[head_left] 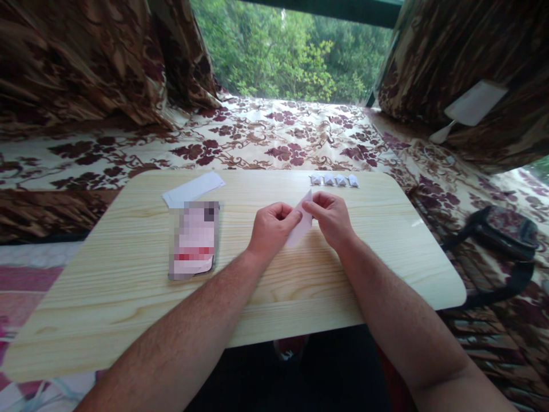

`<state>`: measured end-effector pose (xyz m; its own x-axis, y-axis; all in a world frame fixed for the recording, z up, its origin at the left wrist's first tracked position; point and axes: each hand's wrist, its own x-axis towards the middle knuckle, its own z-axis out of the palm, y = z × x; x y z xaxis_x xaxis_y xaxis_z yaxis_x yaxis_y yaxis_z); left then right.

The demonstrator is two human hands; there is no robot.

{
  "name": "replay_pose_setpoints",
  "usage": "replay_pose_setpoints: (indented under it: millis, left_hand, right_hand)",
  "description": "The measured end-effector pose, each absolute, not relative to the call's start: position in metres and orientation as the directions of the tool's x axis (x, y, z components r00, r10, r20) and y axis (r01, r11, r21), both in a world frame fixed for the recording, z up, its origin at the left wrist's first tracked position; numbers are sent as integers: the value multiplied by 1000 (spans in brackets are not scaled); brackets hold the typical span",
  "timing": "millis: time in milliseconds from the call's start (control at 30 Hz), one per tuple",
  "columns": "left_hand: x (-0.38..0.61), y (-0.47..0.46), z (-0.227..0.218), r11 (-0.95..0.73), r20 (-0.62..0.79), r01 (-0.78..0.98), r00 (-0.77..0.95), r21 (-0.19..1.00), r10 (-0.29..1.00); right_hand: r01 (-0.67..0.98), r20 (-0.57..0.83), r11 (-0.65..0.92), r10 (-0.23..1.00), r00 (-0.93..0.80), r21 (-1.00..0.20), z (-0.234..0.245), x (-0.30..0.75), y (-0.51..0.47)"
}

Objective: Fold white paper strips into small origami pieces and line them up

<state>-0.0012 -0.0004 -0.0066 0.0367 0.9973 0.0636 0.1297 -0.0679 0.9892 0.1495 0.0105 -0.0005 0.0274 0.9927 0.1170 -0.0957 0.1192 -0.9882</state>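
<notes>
Between my two hands, above the middle of the table, a folded white paper strip point(301, 228) is held at a slant. My left hand point(274, 224) pinches its left side, thumb on the face of the paper. At the upper right part, my right hand point(329, 214) grips it between thumb and curled forefinger. Beyond my right hand, near the table's far edge, stands a row of several small folded white paper pieces point(329, 180). A stack of flat white paper strips point(194, 189) lies at the far left of the table.
The wooden table point(398, 274) has rounded corners. On its left lies a phone point(195, 240), partly blurred out. Behind the table is a flower-patterned cloth point(287, 134) under a window. A white lamp point(476, 103) and a black bag point(508, 232) are at the right.
</notes>
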Motion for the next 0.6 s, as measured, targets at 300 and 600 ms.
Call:
replay_pose_setpoints:
  millis: [300,600]
  left_hand:
    - [-1,0,-6,-64,63,76,21,995,998]
    - [-1,1,-4,-77,76,82,18,994,997]
  right_hand:
    - [-79,125,127,992,21,-989,0,149,10]
    - [-36,130,130,991,25,-991,0,146,9]
